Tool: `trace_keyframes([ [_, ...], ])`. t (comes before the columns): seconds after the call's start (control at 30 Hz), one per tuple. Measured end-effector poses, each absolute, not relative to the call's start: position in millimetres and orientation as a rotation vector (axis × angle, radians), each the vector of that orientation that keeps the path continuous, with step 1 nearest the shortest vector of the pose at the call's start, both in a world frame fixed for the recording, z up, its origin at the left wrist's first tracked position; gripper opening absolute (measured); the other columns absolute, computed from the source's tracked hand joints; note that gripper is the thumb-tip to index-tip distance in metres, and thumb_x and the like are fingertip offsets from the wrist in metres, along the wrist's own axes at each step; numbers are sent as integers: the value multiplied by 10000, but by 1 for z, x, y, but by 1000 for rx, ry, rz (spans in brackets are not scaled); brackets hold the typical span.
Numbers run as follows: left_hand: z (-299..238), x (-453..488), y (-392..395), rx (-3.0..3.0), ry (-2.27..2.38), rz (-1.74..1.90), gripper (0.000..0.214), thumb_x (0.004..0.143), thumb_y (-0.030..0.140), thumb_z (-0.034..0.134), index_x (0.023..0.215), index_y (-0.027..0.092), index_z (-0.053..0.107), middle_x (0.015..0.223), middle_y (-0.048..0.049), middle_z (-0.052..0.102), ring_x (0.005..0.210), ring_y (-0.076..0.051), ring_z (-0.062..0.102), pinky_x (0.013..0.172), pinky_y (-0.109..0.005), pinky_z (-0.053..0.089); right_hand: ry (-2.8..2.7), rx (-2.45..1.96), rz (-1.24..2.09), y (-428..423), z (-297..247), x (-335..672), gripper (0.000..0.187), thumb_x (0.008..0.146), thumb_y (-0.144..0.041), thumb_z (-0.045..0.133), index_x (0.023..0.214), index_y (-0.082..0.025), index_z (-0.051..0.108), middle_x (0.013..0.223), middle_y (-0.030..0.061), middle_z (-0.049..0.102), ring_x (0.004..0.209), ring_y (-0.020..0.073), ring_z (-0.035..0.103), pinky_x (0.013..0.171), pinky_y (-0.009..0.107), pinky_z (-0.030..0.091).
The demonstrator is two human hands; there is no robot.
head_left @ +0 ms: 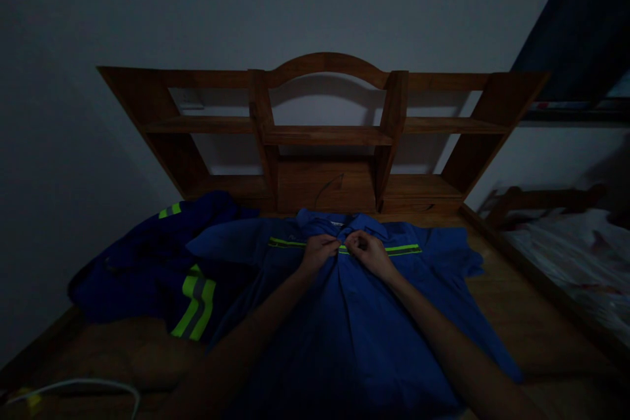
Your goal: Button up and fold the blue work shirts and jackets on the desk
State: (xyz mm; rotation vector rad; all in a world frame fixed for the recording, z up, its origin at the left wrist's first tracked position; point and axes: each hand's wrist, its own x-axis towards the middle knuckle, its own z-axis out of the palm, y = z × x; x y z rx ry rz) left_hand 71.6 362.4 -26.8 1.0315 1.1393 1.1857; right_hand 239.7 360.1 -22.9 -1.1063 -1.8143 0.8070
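A blue short-sleeved work shirt (315,335) lies spread out, its collar toward the wooden shelf and a yellow-green stripe across the chest. Just below the collar, my left hand (319,253) pinches the left side of the front opening. Close beside it, my right hand (368,252) has its fingers curled together on the right side of the opening. Both hands are at the height of the stripe. Whether a button is between the fingers is too dark and small to make out.
A darker blue garment (142,262) with reflective yellow-green bands lies bunched at the left. Behind the shirt stands a wooden shelf unit (327,136) against the wall. A white cable (83,382) runs at the lower left. Plastic-like white sheeting (581,262) lies beyond the right-hand rail.
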Motion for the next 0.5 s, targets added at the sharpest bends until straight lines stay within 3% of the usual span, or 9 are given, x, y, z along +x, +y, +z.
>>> trace_keyframes([
  [0.23,-30,75,363,1055,1150,1206,277,575,241,743,797,117,634,701,-54,671,614,-141,619,588,-230,484,-1803,-1050,1067,371,-30,245,289,881,-438,475,926,-159,531,652,2,603,572,138,597,569,240,472],
  [0.5,-23,75,358,1202,1159,1222,262,590,249,738,805,130,645,719,-58,682,639,-162,633,576,-227,464,-1951,-1075,932,361,-13,246,212,928,-408,408,883,-207,460,644,-26,569,577,130,574,585,233,435],
])
